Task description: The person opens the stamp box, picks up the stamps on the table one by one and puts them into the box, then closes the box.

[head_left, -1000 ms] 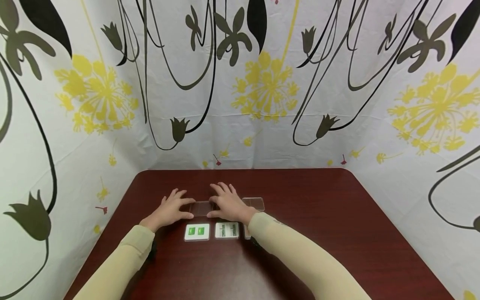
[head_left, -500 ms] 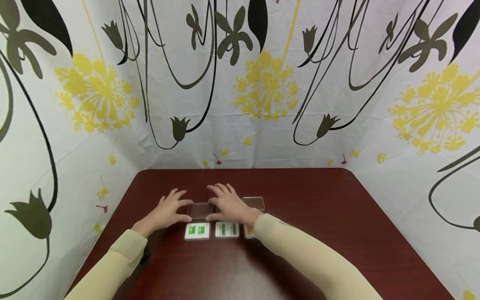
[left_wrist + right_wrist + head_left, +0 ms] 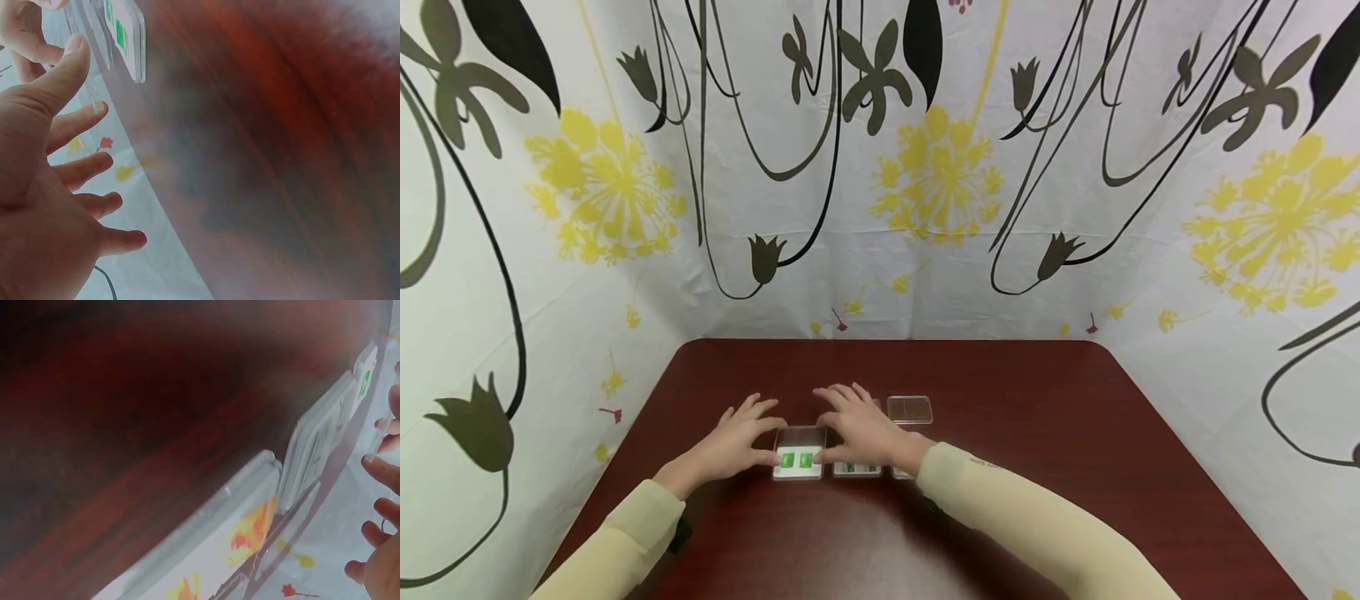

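Observation:
Thumb and index finger of my left hand (image 3: 733, 439) pinch the left edge of a clear plastic lid (image 3: 801, 436). At the lid's right edge, my right hand (image 3: 865, 429) grips it the same way, other fingers spread. In the head view the lid overlaps a flat case with two green pictures (image 3: 798, 464); in the left wrist view a gap shows between them. Beside it lies a second case with greyish-green pictures (image 3: 857, 470), partly behind the right hand. A third case, with orange pictures (image 3: 247, 534), is mostly hidden by the right wrist in the head view.
Another clear lid (image 3: 910, 409) lies on the dark red table (image 3: 1000, 392) behind the third case. Part of one more clear piece (image 3: 877, 403) shows behind the right hand. Patterned cloth (image 3: 880, 292) hangs around the table's back and sides.
Both hands have drawn the clear lid toward me, from behind the row of cases to over the left case with green pictures. The cases have stayed in place.

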{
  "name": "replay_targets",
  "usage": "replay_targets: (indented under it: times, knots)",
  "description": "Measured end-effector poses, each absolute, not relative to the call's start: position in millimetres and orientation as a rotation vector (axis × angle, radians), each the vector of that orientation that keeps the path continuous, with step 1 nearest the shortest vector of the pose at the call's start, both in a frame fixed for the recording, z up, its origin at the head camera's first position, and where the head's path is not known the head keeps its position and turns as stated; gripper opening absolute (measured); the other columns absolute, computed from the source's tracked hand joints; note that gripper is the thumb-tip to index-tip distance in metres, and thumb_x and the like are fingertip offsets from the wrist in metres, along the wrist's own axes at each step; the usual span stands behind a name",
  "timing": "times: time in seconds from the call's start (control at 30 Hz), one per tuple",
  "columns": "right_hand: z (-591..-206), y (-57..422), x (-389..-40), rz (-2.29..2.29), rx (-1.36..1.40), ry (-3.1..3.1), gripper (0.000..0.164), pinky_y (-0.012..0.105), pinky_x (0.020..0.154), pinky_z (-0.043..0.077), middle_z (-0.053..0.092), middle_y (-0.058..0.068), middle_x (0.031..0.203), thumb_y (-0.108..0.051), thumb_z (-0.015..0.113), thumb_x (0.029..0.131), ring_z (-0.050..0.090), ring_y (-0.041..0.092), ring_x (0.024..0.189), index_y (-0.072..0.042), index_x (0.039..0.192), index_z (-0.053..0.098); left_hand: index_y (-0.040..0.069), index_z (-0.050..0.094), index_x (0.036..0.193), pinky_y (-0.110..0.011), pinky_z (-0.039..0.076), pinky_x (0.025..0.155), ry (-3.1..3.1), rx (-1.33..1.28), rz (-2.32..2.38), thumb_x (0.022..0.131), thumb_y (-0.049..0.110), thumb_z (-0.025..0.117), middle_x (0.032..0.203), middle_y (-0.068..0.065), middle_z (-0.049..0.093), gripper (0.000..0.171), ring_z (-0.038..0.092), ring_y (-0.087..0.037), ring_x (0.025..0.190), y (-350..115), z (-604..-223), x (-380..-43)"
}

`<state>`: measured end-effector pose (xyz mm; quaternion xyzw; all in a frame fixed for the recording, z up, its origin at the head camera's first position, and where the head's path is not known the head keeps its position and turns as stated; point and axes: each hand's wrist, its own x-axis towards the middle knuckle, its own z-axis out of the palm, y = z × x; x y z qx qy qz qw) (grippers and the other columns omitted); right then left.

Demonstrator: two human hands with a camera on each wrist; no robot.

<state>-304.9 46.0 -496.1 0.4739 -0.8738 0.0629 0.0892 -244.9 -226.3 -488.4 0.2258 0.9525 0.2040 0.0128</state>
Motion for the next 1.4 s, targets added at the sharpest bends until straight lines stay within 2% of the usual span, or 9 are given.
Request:
replay_targets:
  times: [0.27, 0.63, 0.9, 1.4]
  knots:
    - [-509, 46, -296, 0.160, 1.422, -2.583, 0.062, 0.062, 0.112, 0.026, 0.036, 0.003, 0.158, -0.076, 0.060, 0.083, 0.032, 0.025, 0.143, -0.024, 0.113, 0.073, 0.015, 0.066, 0.131, -0.077, 0.014, 0.105, 2.932, 0.753, 0.625, 0.087, 0.043, 0.078, 0.156, -0.016, 0.037, 0.054, 0.014, -0.046, 0.149, -226, -499, -235]
    - [-518, 43, -294, 0.123, 1.405, -2.588, 0.057, 0.060, 0.112, 0.027, 0.036, 0.004, 0.157, -0.076, 0.061, 0.083, 0.035, 0.024, 0.140, -0.026, 0.107, 0.072, 0.016, 0.066, 0.132, -0.077, 0.013, 0.106, 2.912, 0.731, 0.620, 0.087, 0.045, 0.078, 0.156, -0.016, 0.038, 0.054, 0.015, -0.045, 0.149, -226, -508, -235]
    - [-519, 42, -293, 0.073, 1.392, -2.597, 0.060, 0.057, 0.113, 0.026, 0.036, 0.003, 0.157, -0.079, 0.058, 0.083, 0.036, 0.025, 0.139, -0.027, 0.109, 0.073, 0.016, 0.066, 0.131, -0.077, 0.014, 0.105, 2.918, 0.718, 0.611, 0.086, 0.045, 0.078, 0.155, -0.016, 0.039, 0.055, 0.016, -0.046, 0.148, -225, -509, -236]
    - [-514, 38, -290, 0.075, 1.397, -2.600, 0.056, 0.062, 0.112, 0.026, 0.040, 0.002, 0.154, -0.074, 0.065, 0.081, 0.038, 0.023, 0.138, -0.026, 0.108, 0.075, 0.015, 0.072, 0.127, -0.076, 0.019, 0.104, 2.967, 0.703, 0.535, 0.077, 0.046, 0.086, 0.151, -0.012, 0.046, 0.060, 0.025, -0.042, 0.146, -223, -506, -239]
